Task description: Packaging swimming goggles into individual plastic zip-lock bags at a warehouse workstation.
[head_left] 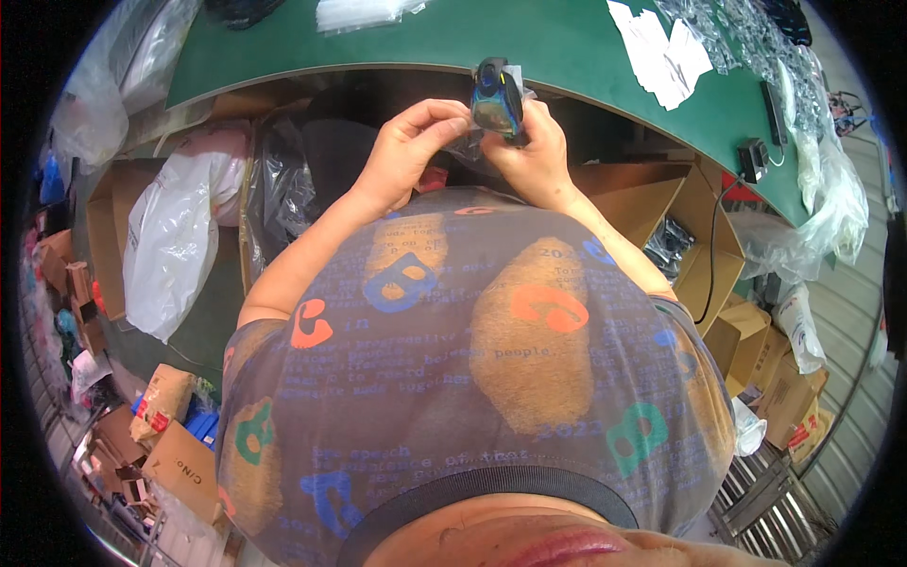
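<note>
Just beyond my chest, at the near edge of the green table, is a small black, rounded object (pixel 493 106) with a glossy front and blue and yellow accents. My right hand (pixel 537 151) grips it from its right side, with the thumb toward me. Some clear plastic (pixel 515 79) shows behind and beside it. My left hand (pixel 416 144) is on its left side, thumb and forefinger pinched together close to it. What the left fingertips hold, if anything, is too small to make out.
The green table (pixel 312 49) curves across the front, with white papers (pixel 666 57) and clear plastic at its right. A cable hangs from a black plug (pixel 753 159). Open cardboard boxes (pixel 111 236) stand at both sides; a white plastic bag (pixel 175 246) hangs over the left one.
</note>
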`<state>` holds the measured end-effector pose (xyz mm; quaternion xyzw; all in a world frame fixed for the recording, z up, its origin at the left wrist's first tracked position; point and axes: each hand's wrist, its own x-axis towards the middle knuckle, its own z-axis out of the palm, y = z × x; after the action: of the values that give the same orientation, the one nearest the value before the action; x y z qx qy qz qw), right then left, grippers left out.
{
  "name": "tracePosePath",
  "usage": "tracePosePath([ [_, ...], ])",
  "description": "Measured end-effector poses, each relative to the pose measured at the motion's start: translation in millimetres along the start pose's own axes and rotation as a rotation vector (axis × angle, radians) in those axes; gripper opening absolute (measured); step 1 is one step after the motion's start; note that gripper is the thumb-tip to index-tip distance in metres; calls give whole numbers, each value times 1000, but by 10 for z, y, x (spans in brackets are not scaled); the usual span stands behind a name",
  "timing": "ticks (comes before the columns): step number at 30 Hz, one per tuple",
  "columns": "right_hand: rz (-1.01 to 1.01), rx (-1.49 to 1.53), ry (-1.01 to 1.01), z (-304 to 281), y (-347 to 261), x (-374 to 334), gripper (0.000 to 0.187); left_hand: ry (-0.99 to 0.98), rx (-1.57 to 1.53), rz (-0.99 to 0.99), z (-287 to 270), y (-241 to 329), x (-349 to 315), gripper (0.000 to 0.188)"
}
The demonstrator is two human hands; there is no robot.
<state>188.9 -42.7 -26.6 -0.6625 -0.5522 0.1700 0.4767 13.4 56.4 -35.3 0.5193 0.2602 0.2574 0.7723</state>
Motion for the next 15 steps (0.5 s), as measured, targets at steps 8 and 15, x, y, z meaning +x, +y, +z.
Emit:
tracePosePath([
  [8,-26,-6,70,29,180,-51,34,186,110,127,-322,-203,116,21],
  [15,-72,-57,47,182,329,-107,43,126,-14,-311,-234,-315,12,21],
])
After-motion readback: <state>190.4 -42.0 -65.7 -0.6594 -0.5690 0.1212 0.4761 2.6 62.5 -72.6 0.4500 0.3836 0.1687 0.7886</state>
